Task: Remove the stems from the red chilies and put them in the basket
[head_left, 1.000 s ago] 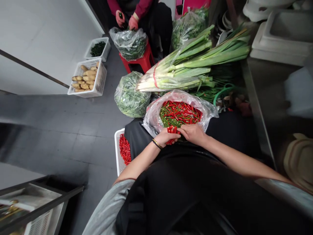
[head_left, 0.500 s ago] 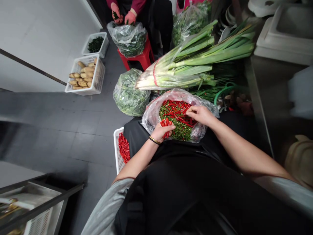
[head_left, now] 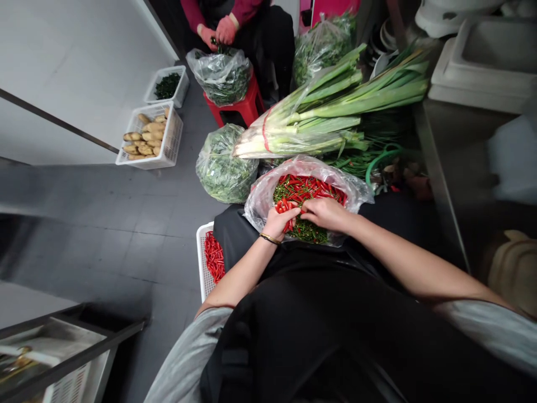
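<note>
Head cam is looking straight down at two bare forearms reaching forward over a black-clothed lap. The left hand [head_left: 279, 221] is curling into a loose fist, palm down, wrapping around a small bunch of red chilies [head_left: 288, 208] with the ends poking out past the thumb; a thin bracelet is sitting on that wrist. The right hand [head_left: 325, 212] is coming in from the other side, knuckles up and fingers bent, with its fingertips meeting the bunch right by the left thumb. Honestly can't tell if it's pinching one chili or just touching it.

Both hands are working just above the open plastic bag [head_left: 260, 201], which is resting on the lap and holding loose red chilies mixed with green stems. A white basket [head_left: 202, 263] with more red chilies is sitting on the floor just beside the left knee. Farther out, a bag of greens [head_left: 222, 168] and a bundle of leeks [head_left: 327, 112] are lying near the chili bag. At the far end another person's hands [head_left: 220, 31] are busy over a second bag on a red stool [head_left: 241, 109].
</note>
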`<state>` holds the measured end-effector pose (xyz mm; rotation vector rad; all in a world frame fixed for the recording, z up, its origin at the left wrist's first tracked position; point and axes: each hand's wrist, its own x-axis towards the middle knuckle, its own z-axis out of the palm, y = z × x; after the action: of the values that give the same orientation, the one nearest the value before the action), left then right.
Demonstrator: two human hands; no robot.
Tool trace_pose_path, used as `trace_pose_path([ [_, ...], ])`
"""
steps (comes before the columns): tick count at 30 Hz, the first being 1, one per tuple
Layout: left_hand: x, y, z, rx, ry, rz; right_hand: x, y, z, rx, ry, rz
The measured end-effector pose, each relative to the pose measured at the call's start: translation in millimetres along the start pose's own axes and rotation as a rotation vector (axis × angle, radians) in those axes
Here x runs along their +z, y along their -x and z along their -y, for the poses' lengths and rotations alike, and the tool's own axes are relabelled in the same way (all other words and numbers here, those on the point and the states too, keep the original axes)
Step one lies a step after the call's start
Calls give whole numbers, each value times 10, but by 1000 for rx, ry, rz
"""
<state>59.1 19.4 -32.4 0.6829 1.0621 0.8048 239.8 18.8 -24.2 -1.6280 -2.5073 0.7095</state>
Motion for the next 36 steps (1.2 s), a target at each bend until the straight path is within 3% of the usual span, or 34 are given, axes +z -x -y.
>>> trace_pose_path([
  [3, 6, 7, 15, 45, -42, 16, 61, 117, 195, -48, -175, -30],
  [5, -3, 92, 24, 108, -152, 34, 145, 216, 267, -19, -420, 27],
  [9, -7, 350, -6, 318, -522, 71, 294, 401, 258, 204, -913, 275],
  [11, 3, 418, -53, 368, -580, 67, 294, 418, 153, 280, -981, 288],
  [13, 8, 401, -109, 347, -484, 44, 238, 337, -12, 302, -810, 209],
  [15, 2, 318, -156, 267, -301, 32, 173, 151, -195, 334, -446, 108],
  [18, -25, 183, -181, 111, -92, 58, 155, -214, -391, 493, -33, 70],
  [20, -52, 143, -166, 45, -64, 75, 197, -390, -451, 549, 35, 109],
  [22, -87, 139, -142, 9, -68, 81, 239, -437, -492, 509, 32, 137],
  [27, -186, 123, -107, -15, -8, 73, 174, -166, -665, 211, -33, 314],
  [29, -191, 100, -99, -23, -9, 100, 134, -99, -700, 207, 70, 271],
  [32, -156, 101, -86, -57, -74, 146, 157, -170, -643, 272, 250, 93],
  [36, -137, 158, -72, -81, -164, 172, 228, -389, -491, 190, 271, 120],
])
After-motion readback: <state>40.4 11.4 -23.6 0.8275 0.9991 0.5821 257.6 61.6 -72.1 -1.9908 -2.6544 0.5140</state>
